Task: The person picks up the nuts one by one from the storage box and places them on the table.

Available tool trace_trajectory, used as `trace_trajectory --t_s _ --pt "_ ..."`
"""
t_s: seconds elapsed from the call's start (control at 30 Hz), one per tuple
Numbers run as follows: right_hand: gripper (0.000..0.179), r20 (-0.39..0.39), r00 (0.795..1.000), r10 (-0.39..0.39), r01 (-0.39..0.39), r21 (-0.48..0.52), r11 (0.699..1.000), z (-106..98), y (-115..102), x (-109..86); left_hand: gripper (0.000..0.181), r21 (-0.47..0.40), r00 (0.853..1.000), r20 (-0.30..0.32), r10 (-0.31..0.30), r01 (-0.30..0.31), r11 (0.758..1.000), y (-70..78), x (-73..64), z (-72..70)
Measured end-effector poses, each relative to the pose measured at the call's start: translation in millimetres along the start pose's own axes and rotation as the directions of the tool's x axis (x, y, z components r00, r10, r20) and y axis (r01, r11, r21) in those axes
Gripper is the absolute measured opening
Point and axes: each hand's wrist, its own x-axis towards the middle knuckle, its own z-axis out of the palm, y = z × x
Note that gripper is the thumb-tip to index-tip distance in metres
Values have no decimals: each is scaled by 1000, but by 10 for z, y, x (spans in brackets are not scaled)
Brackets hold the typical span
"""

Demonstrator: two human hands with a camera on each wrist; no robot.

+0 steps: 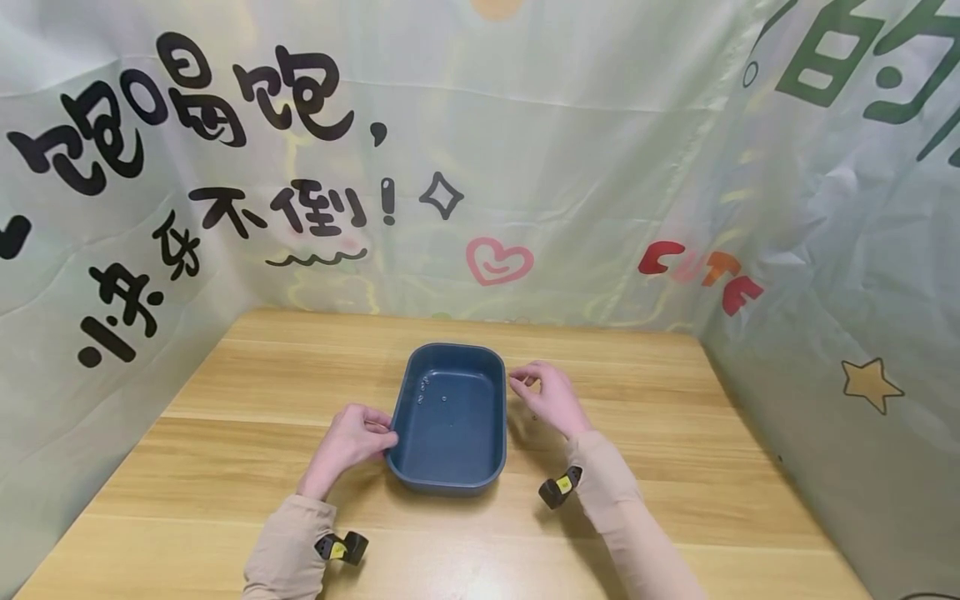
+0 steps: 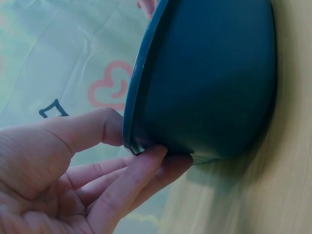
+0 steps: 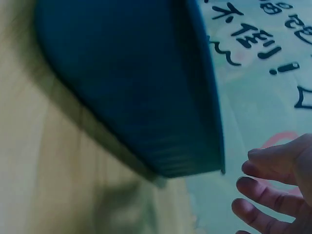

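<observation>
A deep blue plastic basin [image 1: 450,446] with rounded corners stands on the wooden table. Several tiny shiny bits [image 1: 444,398] lie inside it, too small to identify. My left hand [image 1: 358,435] pinches the left rim, thumb on the edge and fingertips beneath the lip, as the left wrist view shows. Just off the basin's far right side hovers my right hand [image 1: 553,402], fingers loosely bent. In the right wrist view a gap separates those fingers [image 3: 263,192] from the rim, and I see nothing between them.
The wooden table [image 1: 300,358] meets printed cloth walls [image 1: 585,192] at its back and sides. One tiny object [image 1: 535,417] lies on the table beneath the right hand. Each wrist carries a small black camera [image 1: 341,547].
</observation>
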Motion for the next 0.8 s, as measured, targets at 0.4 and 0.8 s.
trace_trajectory --t_s 0.4,0.8 --pt "20 107 993 -41 48 -71 996 1 -335 254 34 -28 1000 9 -9 9 1000 18 -7 1" --pt "20 257 966 -10 49 -146 988 134 -577 482 34 -34 1000 13 -14 14 999 20 -17 -1"
